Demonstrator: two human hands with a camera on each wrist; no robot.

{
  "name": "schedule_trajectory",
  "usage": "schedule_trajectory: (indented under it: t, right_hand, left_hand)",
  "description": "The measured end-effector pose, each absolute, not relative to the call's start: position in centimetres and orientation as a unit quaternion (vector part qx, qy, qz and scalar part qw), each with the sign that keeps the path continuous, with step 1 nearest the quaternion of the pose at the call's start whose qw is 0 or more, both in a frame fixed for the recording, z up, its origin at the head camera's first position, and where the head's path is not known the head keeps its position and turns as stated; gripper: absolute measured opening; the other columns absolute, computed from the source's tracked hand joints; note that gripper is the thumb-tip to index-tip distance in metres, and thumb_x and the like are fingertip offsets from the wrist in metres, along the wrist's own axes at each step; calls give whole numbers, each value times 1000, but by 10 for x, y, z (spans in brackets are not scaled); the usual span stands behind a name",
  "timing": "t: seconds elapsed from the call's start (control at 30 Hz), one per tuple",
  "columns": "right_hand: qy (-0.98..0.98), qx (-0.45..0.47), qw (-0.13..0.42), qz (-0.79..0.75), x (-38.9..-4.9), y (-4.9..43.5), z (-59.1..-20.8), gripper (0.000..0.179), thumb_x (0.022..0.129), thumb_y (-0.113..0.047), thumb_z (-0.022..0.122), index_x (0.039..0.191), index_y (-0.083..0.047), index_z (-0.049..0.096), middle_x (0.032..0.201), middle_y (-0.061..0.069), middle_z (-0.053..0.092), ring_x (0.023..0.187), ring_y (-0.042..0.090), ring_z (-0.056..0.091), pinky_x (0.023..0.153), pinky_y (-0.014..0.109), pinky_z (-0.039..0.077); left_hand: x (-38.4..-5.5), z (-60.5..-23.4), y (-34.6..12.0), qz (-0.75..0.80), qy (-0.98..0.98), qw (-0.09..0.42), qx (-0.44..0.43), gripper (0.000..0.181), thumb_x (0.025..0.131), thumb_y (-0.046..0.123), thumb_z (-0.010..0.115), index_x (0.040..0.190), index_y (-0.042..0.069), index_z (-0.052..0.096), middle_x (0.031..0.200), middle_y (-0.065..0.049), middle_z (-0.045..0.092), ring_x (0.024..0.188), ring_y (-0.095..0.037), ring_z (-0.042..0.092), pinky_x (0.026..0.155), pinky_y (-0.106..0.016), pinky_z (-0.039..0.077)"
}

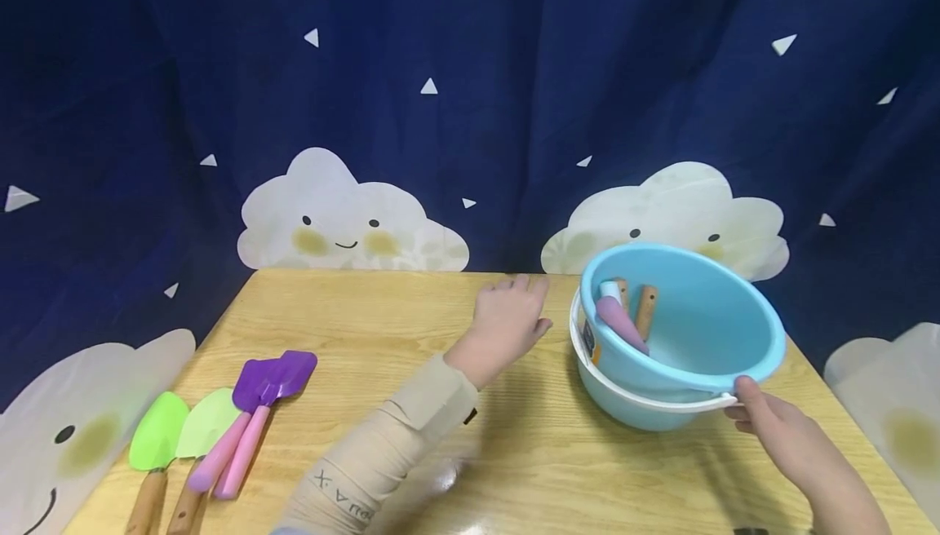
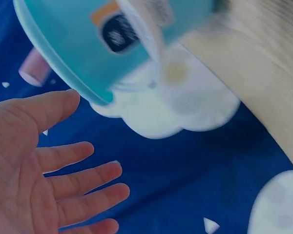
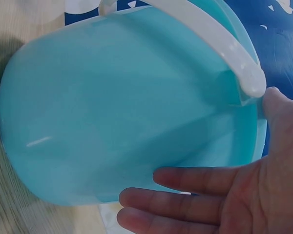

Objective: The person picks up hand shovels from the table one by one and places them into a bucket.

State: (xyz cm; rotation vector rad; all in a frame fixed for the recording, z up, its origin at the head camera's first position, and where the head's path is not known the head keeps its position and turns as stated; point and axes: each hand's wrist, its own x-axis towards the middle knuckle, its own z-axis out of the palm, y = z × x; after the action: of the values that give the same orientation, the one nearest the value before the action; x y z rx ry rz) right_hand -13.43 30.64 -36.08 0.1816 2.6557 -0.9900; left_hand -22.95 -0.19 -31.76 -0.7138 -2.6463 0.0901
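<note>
A light-blue bucket (image 1: 705, 315) with a white handle (image 1: 639, 399) stands tilted on the right side of the table. My right hand (image 1: 786, 429) holds its near right rim, thumb over the edge and fingers against the outer wall. Inside lean a mauve handle (image 1: 620, 323), a light-blue handle end (image 1: 610, 292) and wooden handles (image 1: 645, 312); their lower ends are hidden. Left of the bucket, my left hand (image 1: 507, 323) hovers with nothing in it. In the left wrist view its fingers (image 2: 88, 200) are spread, the thumb close to the bucket's rim (image 2: 71, 83).
At the table's left lie a bright green trowel (image 1: 157, 429), a pale green trowel (image 1: 206, 429) and purple shovels (image 1: 275, 380) with pink handles. A dark blue curtain (image 1: 507, 111) with white clouds hangs behind the wooden table (image 1: 382, 315).
</note>
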Motion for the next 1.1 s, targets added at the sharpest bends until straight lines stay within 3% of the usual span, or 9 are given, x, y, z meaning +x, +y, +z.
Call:
schedule_trajectory:
  t: [0.17, 0.4, 0.6, 0.8, 1.1]
  right_hand:
    - [928, 71, 153, -332, -133, 308, -360, 80, 93, -48, 2, 126, 21, 28, 115, 33, 50, 102, 47, 50, 77, 59, 38]
    - [940, 70, 137, -304, -135, 308, -358, 78, 94, -46, 4, 126, 20, 29, 115, 34, 49, 103, 50, 47, 75, 59, 39]
    - [961, 70, 112, -244, -135, 309, -355, 73, 95, -46, 9, 129, 17, 26, 121, 36, 41, 107, 59, 33, 73, 64, 34]
    - [965, 82, 109, -223, -134, 307, -354, 73, 95, -47, 11, 131, 15, 23, 126, 40, 26, 107, 61, 27, 75, 66, 32]
    - [968, 85, 101, -214, -133, 306, -355, 73, 95, -47, 11, 131, 15, 23, 125, 41, 27, 107, 61, 27, 76, 67, 31]
  left_hand:
    - [-233, -326, -32, 27, -961, 165, -221, 31, 80, 41, 64, 96, 15, 58, 88, -1, 58, 79, -19, 58, 61, -31, 43]
    - [-235, -341, -72, 38, -982, 98, -155, 34, 82, 39, 61, 102, 11, 59, 93, -6, 56, 86, -24, 56, 72, -37, 44]
    - [-232, -352, -107, 49, -991, 59, -108, 38, 82, 38, 61, 105, 7, 58, 93, -9, 56, 88, -27, 55, 79, -42, 43]
    - [-223, -366, -142, 23, -997, 35, -59, 36, 82, 35, 62, 99, 4, 57, 89, -12, 53, 87, -31, 53, 75, -46, 42]
    - [-200, -391, -196, -5, -999, -29, 31, 41, 82, 30, 62, 101, -6, 54, 95, -26, 52, 90, -43, 50, 70, -56, 41]
